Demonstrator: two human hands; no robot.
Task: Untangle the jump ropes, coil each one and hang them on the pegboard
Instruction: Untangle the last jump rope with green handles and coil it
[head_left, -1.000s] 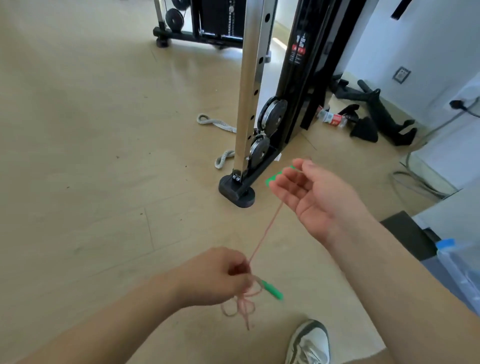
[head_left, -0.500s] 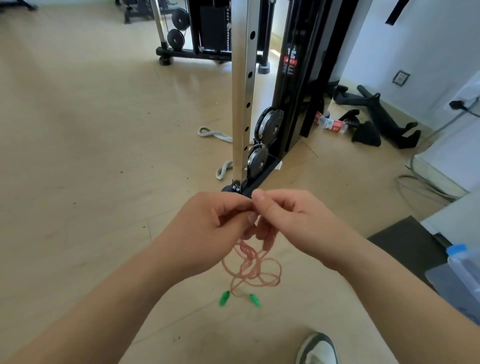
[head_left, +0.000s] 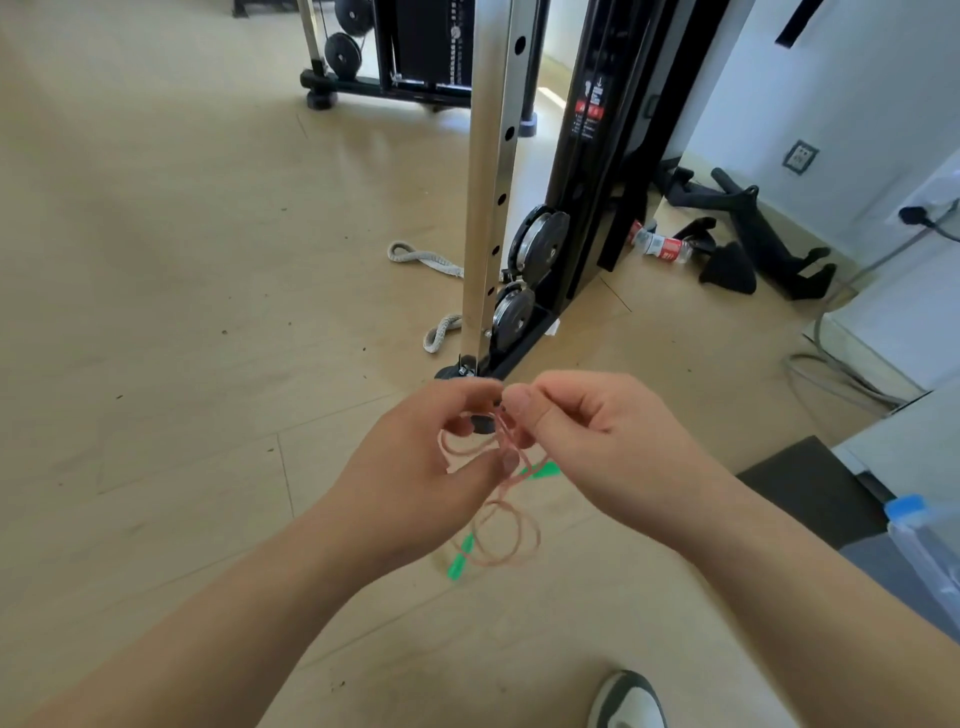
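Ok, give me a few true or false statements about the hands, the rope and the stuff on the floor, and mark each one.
1. The left hand and the right hand both pinch the pink jump rope. True.
2. The green handles are gripped in the hands. False: they dangle off the rope, clear of both hands.
3. Loose loops of the rope hang below the hands. True.
4. A plastic bottle stands upright on the floor. False: it lies on its side beside the black machine frame.
5. A grey rope lies on the floor by the metal post. True.
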